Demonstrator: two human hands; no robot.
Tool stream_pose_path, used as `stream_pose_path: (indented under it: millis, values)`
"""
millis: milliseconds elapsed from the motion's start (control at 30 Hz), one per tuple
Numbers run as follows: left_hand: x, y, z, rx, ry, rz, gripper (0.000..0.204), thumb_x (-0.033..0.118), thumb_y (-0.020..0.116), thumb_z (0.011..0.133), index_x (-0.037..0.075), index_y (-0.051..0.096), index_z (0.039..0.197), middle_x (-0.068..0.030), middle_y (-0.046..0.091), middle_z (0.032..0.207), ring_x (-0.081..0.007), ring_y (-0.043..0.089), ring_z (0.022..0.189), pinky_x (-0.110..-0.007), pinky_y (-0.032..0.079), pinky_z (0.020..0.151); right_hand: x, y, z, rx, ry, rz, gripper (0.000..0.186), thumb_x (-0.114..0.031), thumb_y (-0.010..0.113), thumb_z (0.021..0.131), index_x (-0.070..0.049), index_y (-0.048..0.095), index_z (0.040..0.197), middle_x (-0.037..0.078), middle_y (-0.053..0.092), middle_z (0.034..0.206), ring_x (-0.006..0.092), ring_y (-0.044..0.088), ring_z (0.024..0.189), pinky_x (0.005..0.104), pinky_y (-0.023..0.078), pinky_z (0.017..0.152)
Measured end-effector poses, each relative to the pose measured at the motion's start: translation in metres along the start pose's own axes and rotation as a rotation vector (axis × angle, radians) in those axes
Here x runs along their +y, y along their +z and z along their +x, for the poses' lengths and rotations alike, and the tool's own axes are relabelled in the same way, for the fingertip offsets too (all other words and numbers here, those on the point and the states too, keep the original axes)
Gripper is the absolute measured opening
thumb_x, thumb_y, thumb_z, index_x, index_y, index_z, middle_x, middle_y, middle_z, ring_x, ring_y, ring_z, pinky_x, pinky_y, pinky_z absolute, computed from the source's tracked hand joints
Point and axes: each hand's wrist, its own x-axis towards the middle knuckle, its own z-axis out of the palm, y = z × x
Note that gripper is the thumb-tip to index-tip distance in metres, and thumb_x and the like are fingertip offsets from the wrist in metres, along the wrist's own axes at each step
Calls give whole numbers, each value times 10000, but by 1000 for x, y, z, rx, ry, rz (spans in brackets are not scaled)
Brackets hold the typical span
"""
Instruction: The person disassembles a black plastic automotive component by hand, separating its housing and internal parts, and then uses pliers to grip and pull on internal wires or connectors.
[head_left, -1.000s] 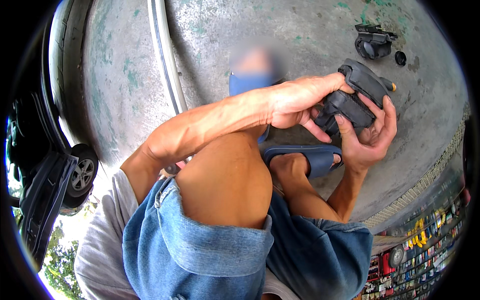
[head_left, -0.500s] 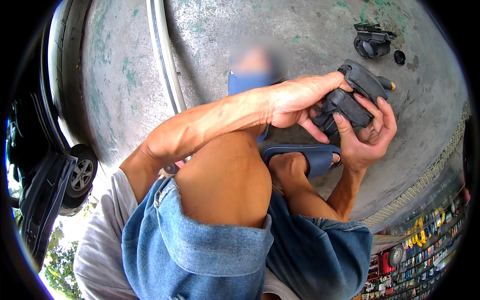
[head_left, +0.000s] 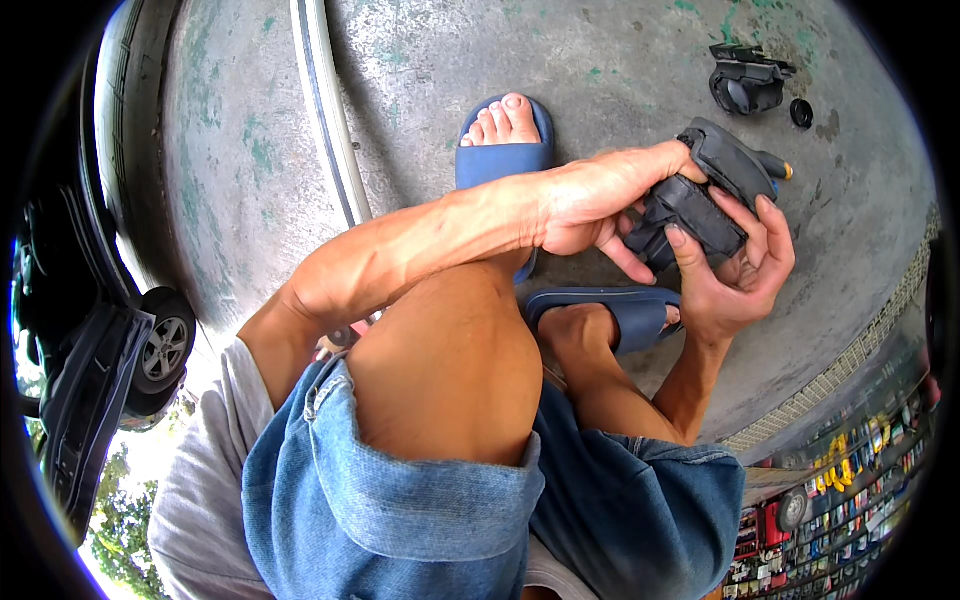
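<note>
Resting between the two hands above the concrete floor [head_left: 420,80], a black plastic assembly [head_left: 688,207] shows a curved cover [head_left: 738,163] angled over a blockier body [head_left: 706,224]. The left hand [head_left: 598,205] has its fingers clamped on the assembly's left end; the right hand [head_left: 735,288] pinches the body between thumb and fingers. Handling looks partway: cover and body seem not to sit flush, though whether they are joined I cannot tell. Farther out, another black part [head_left: 746,88] and a black ring [head_left: 801,114] lie untouched.

Bare concrete [head_left: 620,85] opens beyond the held black part [head_left: 702,215], between left sandal [head_left: 500,166] and floor-lying housing [head_left: 746,88].
</note>
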Motion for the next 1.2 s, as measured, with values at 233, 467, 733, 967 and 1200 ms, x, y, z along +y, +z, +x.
stream_pose_path:
  millis: [233,467,733,967,1200]
  values:
    - [-4,-6,1,-13,-12,-56,478,508,580,888,125,600,1172,-85,564,1047,-229,591,947,-467,581,767,-4,0,-2,17,18,-64,808,44,872,677,47,418,1346,202,613,1217,283,662,1085,393,544,951]
    - [-8,-15,18,-122,-51,-143,449,549,501,923,148,634,1077,-30,599,884,-178,607,838,-433,573,688,-10,9,4,66,-17,-47,901,51,828,716,55,306,1450,205,633,1192,273,623,1127,367,502,976]
    - [-1,-11,13,-257,-146,-273,553,611,481,887,111,681,1017,-29,681,784,-144,619,554,-316,526,424,-19,-1,13,84,-102,-8,981,-25,851,694,70,266,1475,188,655,1160,258,602,1088,392,398,1040]
    - [-4,-15,18,-301,-186,-317,611,630,490,854,88,686,1057,-52,723,847,-161,609,488,-301,433,322,-23,-4,18,61,-207,10,969,-71,860,698,83,284,1463,173,666,1142,258,609,1059,395,415,1017]
    - [-12,-23,22,-357,-146,-391,751,607,469,870,85,497,1410,-268,647,1190,-351,725,804,-318,490,347,-39,-10,19,-27,-238,-221,974,-122,857,720,65,271,1475,148,674,1120,271,485,1206,437,303,1097]
